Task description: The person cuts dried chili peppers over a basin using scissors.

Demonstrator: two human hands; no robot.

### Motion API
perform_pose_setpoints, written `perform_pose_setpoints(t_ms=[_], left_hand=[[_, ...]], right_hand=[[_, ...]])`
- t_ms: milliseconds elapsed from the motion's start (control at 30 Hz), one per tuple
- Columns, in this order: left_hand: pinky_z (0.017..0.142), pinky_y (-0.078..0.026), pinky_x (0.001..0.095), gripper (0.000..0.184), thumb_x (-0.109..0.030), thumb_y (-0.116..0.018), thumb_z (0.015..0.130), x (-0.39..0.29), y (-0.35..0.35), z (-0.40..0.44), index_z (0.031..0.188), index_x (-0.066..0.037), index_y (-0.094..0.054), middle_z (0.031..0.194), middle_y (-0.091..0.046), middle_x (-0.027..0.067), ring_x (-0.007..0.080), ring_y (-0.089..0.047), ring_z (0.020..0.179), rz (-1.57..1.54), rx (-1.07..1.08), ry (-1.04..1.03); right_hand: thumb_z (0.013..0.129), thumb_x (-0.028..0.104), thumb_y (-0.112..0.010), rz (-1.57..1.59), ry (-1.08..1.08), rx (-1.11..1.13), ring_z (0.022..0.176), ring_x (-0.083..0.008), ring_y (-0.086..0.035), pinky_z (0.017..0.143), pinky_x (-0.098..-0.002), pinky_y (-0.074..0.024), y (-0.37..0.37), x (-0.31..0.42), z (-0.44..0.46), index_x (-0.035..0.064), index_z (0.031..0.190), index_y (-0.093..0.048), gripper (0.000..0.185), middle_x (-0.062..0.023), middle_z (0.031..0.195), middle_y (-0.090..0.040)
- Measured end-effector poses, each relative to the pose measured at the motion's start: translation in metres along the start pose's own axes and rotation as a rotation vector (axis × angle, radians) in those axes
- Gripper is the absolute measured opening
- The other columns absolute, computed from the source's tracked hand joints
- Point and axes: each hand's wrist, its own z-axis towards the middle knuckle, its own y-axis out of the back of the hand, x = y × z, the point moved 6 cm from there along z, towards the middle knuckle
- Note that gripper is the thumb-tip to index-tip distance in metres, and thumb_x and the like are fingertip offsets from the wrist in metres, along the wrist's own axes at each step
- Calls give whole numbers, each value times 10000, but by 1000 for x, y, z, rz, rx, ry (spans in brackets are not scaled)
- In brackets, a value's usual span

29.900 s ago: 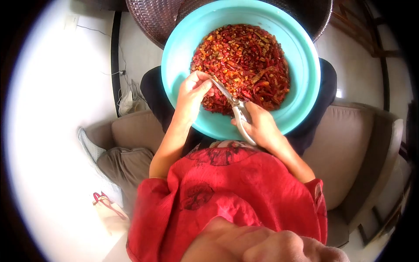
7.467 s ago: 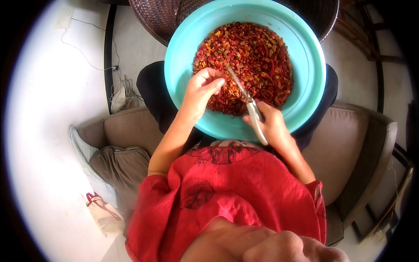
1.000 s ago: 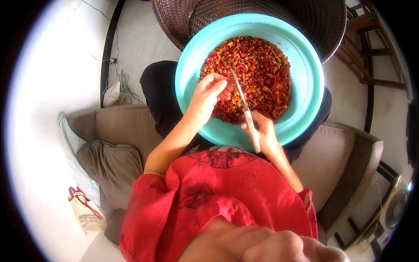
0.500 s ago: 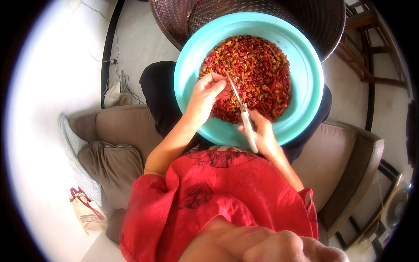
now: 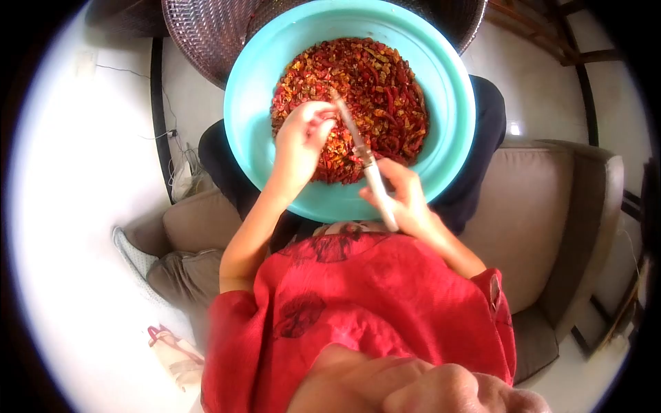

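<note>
A round turquoise basin (image 5: 449, 138) rests across my lap, holding a heap of cut dried red chilies (image 5: 375, 89) with yellow and orange bits among them. My right hand (image 5: 401, 194) is closed around the pale handles of a pair of scissors (image 5: 372, 175), whose blades point away from me over the heap. The blades look nearly together and are slightly blurred. Just left of them, my left hand (image 5: 301, 141) is closed in a pinch above the chilies. Whatever lies between its fingertips is too small and blurred to name.
Behind the basin stands a large dark woven basket (image 5: 196, 34). I sit on a brown sofa (image 5: 520, 213), with a folded grey-brown cloth (image 5: 182, 279) at the left. Wooden furniture (image 5: 571, 34) stands at the upper right. Cables (image 5: 167, 103) run along the left wall.
The camera view has shifted, so the basin and basket appear further left and higher. Over the chilies, both hands keep nearly the same pose, the right still holding the scissors.
</note>
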Motion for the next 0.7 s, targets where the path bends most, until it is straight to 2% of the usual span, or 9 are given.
perform_pose_setpoints(t_ms=[100,167,233,333,433,500,533,667,700], left_hand=[[822,-496,365,130,-61,-642,831,-34,-39,15,957,-32,-657,926,-647,114,279,-616,896,465,193,-306],[831,-479,416,135,-106,-620,819,-28,-72,18,945,-64,-641,912,-637,104,309,-591,901,487,352,-458],[823,-484,419,143,-111,-619,820,-29,-94,9,953,-62,-633,948,-624,103,312,-582,916,552,448,-454],[783,-504,414,99,-74,-583,799,-29,-114,4,892,-52,-607,934,-573,123,325,-568,921,722,403,-533],[759,-515,410,81,-32,-544,747,-22,-115,4,818,-45,-582,898,-558,130,321,-573,907,817,349,-629],[783,-502,431,72,-85,-585,822,-16,-105,9,882,-47,-595,945,-547,128,315,-559,935,765,398,-532],[749,-508,394,46,-80,-610,803,-21,-94,15,825,-44,-591,904,-587,139,332,-575,916,636,364,-517],[631,-457,237,50,-82,-623,926,2,-34,27,908,-48,-591,765,-593,-16,67,-535,671,-327,204,188],[665,-454,205,36,-77,-608,924,4,-24,24,959,-68,-607,940,-670,42,71,-583,767,-502,195,271]], right_hand=[[807,117,-752,172,-134,-37,671,-72,-494,571,-262,-420,24,-3,-7,12,922,-606,213,6,759,-553],[795,73,-732,227,-53,-162,694,-56,-493,593,-218,-411,45,3,-8,21,910,-600,183,19,779,-552],[815,75,-701,190,-55,-230,673,-56,-496,582,-213,-415,66,8,-13,29,920,-596,155,17,784,-557],[862,96,-608,258,-56,-253,632,-56,-523,556,-199,-430,84,-1,-21,33,961,-585,119,3,801,-583],[855,92,-604,285,-91,-255,640,-53,-522,556,-196,-427,83,-2,-23,32,967,-589,128,2,797,-585],[847,84,-633,343,-78,-252,661,-62,-527,577,-210,-437,81,-4,-22,24,959,-594,133,2,790,-585],[839,82,-649,223,-84,-238,671,-67,-531,590,-220,-442,81,-4,-21,18,951,-596,140,0,788,-587],[816,94,-694,101,-165,-169,692,-76,-531,615,-247,-451,70,2,-18,6,921,-596,169,-13,779,-594],[815,101,-698,70,-214,-138,690,-72,-525,606,-251,-446,65,1,-18,8,910,-592,170,-20,774,-594]])
